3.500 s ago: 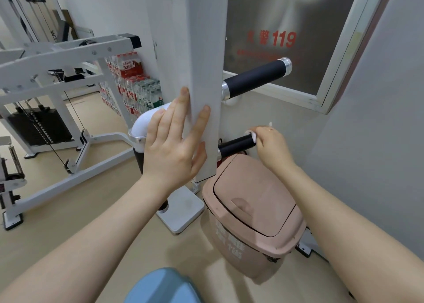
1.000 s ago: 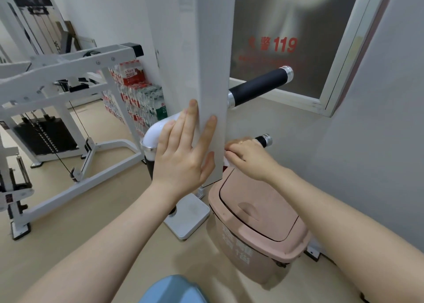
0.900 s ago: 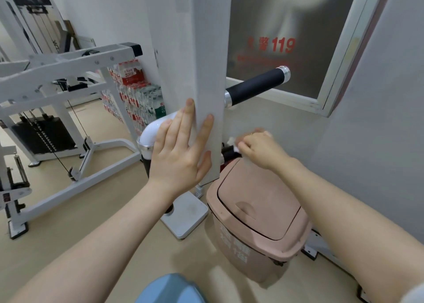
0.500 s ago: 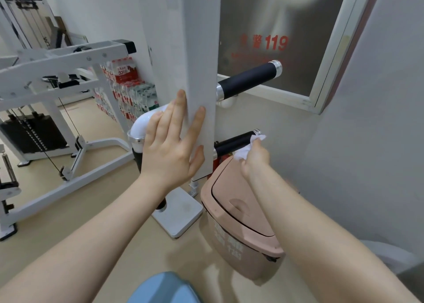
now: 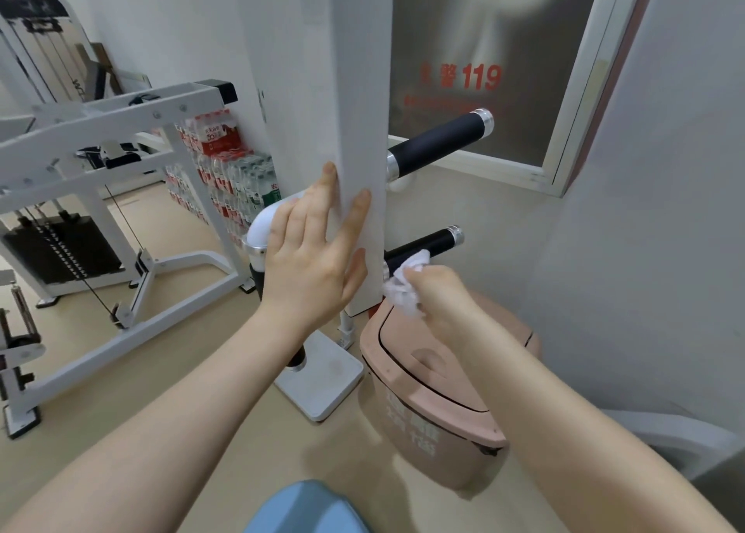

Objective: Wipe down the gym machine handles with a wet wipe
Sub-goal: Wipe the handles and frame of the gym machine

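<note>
A white upright post of the gym machine stands in front of me. Two black handles with silver end caps stick out to its right: an upper handle and a lower handle. My left hand lies flat against the post, fingers spread, holding nothing. My right hand is closed on a crumpled white wet wipe, which touches the inner end of the lower handle near the post.
A pink lidded bin stands on the floor right under the lower handle. The post's white base plate is beside it. A white weight machine frame fills the left. Packs of bottled water line the wall behind.
My right hand has drawn the wet wipe back along the lower handle from its outer end toward the post. My left hand has stayed on the post.
</note>
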`<action>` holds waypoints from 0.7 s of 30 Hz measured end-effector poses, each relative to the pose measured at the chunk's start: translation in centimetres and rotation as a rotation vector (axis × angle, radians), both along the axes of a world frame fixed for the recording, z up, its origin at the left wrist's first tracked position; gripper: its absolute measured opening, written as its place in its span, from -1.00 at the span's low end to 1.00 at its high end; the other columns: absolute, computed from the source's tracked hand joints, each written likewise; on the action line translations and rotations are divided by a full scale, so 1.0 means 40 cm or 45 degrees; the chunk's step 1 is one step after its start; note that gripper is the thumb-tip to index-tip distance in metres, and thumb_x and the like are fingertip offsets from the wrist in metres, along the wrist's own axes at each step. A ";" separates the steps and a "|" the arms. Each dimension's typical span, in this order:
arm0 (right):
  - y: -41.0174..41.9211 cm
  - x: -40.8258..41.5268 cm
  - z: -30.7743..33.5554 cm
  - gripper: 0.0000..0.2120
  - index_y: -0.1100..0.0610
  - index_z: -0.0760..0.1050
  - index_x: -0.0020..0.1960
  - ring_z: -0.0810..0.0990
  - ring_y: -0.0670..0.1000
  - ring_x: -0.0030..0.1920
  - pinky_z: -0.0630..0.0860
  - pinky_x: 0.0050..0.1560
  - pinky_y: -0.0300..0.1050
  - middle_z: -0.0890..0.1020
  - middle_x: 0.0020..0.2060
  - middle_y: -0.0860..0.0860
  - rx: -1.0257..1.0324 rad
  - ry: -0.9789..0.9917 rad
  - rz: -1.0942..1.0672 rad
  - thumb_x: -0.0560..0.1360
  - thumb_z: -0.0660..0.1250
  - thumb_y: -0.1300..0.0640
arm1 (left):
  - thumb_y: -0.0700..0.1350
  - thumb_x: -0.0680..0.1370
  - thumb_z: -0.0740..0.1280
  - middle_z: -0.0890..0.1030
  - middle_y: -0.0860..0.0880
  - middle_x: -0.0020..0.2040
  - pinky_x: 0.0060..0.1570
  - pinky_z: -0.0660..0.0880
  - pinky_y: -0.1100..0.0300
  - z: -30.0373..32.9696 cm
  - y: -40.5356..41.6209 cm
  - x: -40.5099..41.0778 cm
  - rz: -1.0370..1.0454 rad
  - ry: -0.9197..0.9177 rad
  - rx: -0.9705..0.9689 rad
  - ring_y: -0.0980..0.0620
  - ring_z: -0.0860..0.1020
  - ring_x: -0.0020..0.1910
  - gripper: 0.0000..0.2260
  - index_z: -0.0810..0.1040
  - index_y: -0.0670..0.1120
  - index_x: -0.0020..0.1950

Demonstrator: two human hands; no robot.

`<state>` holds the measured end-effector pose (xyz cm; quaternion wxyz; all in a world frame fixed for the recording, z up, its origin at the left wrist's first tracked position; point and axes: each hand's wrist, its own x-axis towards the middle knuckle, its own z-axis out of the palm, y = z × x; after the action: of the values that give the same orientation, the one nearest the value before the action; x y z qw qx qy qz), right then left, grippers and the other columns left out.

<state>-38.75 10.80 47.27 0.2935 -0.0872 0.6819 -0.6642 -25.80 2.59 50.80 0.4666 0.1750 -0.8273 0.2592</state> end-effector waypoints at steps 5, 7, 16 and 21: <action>0.057 -0.038 0.103 -0.88 0.08 0.34 0.04 0.56 0.03 0.02 0.43 -0.12 -0.12 0.51 -0.06 0.01 -0.251 0.630 0.061 0.52 0.13 0.13 | 0.01 0.50 0.18 0.53 -0.23 0.12 0.02 0.29 0.03 0.070 0.030 0.003 -0.100 0.124 0.431 -0.18 0.45 0.05 -0.44 0.22 -0.22 0.43; 0.074 -0.036 0.165 -0.81 -0.01 0.22 0.13 0.48 -0.14 -0.05 0.40 -0.16 -0.26 0.49 -0.03 -0.04 -0.470 0.877 -0.082 0.56 0.12 0.19 | 0.06 0.52 0.19 0.50 -0.17 0.15 -0.01 0.33 0.04 0.104 0.047 0.003 -0.168 0.216 0.642 -0.16 0.48 0.05 -0.40 0.18 -0.22 0.47; 0.002 -0.045 0.190 -0.65 0.30 0.44 0.27 0.33 0.08 0.29 -0.02 0.38 -0.37 0.50 0.23 0.20 -0.202 1.955 0.240 0.54 0.08 0.28 | 0.04 0.46 0.39 0.37 -0.06 0.27 0.01 0.30 0.29 0.191 0.074 -0.022 -0.458 0.453 1.041 0.07 0.40 0.10 -0.39 0.24 -0.05 0.44; 0.017 -0.111 0.217 -0.52 0.21 0.45 0.26 0.33 0.16 0.38 0.03 0.42 0.02 0.52 0.23 0.11 0.167 2.036 0.076 0.48 -0.09 0.19 | -0.02 0.47 0.40 0.39 -0.03 0.30 -0.03 0.36 0.31 0.184 0.079 -0.020 -0.466 0.423 1.028 0.08 0.40 0.02 -0.39 0.23 -0.06 0.45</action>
<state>-43.21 11.48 55.93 -0.2617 -0.5375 0.7207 -0.3510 -26.60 5.75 58.14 0.5252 0.2329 -0.7934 -0.2010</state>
